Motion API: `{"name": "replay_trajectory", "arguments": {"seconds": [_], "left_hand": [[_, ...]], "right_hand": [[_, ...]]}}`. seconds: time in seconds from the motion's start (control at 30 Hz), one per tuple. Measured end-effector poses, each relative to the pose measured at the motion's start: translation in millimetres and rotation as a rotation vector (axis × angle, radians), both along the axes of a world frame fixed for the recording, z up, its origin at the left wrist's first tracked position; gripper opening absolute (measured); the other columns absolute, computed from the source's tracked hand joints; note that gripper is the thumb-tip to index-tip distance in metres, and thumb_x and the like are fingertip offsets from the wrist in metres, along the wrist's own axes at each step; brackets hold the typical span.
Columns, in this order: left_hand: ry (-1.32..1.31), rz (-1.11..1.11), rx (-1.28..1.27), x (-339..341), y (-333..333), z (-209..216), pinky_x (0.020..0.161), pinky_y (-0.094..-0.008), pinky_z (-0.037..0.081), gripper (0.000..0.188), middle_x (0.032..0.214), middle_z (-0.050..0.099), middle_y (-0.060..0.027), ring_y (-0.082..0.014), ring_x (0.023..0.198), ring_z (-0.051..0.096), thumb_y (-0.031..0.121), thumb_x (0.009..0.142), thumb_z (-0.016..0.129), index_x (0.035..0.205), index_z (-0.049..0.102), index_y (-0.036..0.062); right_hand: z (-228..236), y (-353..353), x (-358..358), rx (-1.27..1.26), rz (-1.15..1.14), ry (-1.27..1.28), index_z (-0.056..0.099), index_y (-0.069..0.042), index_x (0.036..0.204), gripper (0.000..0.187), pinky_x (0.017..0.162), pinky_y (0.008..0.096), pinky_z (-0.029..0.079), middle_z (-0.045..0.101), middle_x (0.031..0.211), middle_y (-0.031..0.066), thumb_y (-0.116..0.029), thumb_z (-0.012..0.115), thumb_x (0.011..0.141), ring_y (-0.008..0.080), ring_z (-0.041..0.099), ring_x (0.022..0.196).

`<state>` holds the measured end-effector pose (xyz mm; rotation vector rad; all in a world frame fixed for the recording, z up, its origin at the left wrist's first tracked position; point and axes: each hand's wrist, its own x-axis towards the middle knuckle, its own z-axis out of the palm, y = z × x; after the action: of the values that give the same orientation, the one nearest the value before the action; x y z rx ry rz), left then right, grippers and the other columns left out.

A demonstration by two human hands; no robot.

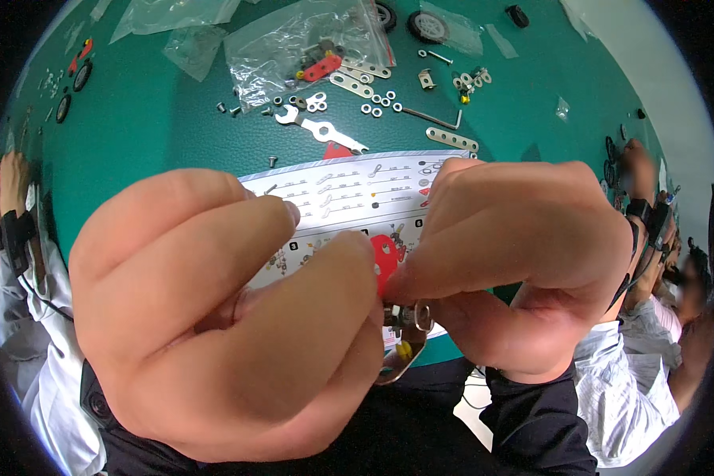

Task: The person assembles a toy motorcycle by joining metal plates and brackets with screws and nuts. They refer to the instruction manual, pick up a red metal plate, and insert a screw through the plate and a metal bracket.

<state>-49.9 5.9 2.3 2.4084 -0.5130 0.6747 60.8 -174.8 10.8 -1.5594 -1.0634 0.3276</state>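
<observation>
Close before me, my left hand (230, 317) and my right hand (523, 262) meet around a small construction-kit assembly. A red perforated plate (385, 260) pokes up between their fingertips. Below it hangs a bent metal bracket (404, 366) with a yellow piece (405, 350) inside. Both hands are closed, fingertips pinching the assembly; the exact grip is partly hidden behind the fingers. Beneath them lies a printed instruction sheet (349, 190) with part drawings, largely covered by my hands.
On the green table (198, 139) lie a flat wrench (321, 131), a hex key (432, 116), a perforated strip (452, 140), several nuts and a clear plastic bag (270, 55). A black wheel (428, 27) is at the back. Other people's hands show at both sides.
</observation>
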Motion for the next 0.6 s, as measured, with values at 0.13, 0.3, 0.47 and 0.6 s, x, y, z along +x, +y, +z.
{"name": "replay_trajectory", "arguments": {"seconds": [0.13,0.3,0.47,0.6], "left_hand": [[-0.051,-0.080,0.043,4.1,6.9,7.3,0.058,-0.0434,0.052,0.029,0.088,0.062,-0.0128,-0.0298,0.069,0.061,0.013,0.058,0.069,0.084,0.056,0.0082],[0.183,-0.109,0.066,4.7,2.6,22.3,0.059,-0.0437,0.051,0.032,0.090,0.062,-0.0111,-0.0302,0.071,0.061,0.017,0.059,0.068,0.088,0.055,0.0140],[0.157,-0.137,0.092,2.6,6.6,29.0,0.059,-0.0440,0.050,0.033,0.090,0.061,-0.0109,-0.0303,0.071,0.061,0.018,0.059,0.067,0.090,0.055,0.0138],[0.184,-0.144,0.087,6.1,3.3,33.0,0.057,-0.0440,0.050,0.033,0.089,0.061,-0.0109,-0.0307,0.071,0.060,0.017,0.058,0.067,0.089,0.056,0.0131]], "right_hand": [[0.7,6.7,0.3,0.022,0.010,0.028,0.067,0.004,0.066,0.021,0.045,0.0258,0.035,0.058,0.055,0.0091,0.006,0.060,0.046,0.0166,0.052,0.045],[-2.3,12.1,-2.8,0.120,-0.006,0.117,0.068,0.004,0.066,0.020,0.045,0.0261,0.035,0.058,0.056,0.0094,0.007,0.061,0.048,0.0163,0.053,0.045],[-6.4,11.0,-9.9,0.145,-0.076,0.145,0.068,0.003,0.067,0.019,0.045,0.0265,0.035,0.059,0.057,0.0095,0.007,0.061,0.049,0.0162,0.053,0.045],[5.2,16.2,-7.7,0.224,-0.081,0.149,0.069,0.003,0.066,0.018,0.045,0.0268,0.035,0.059,0.057,0.0100,0.007,0.063,0.049,0.0165,0.053,0.045]]}}
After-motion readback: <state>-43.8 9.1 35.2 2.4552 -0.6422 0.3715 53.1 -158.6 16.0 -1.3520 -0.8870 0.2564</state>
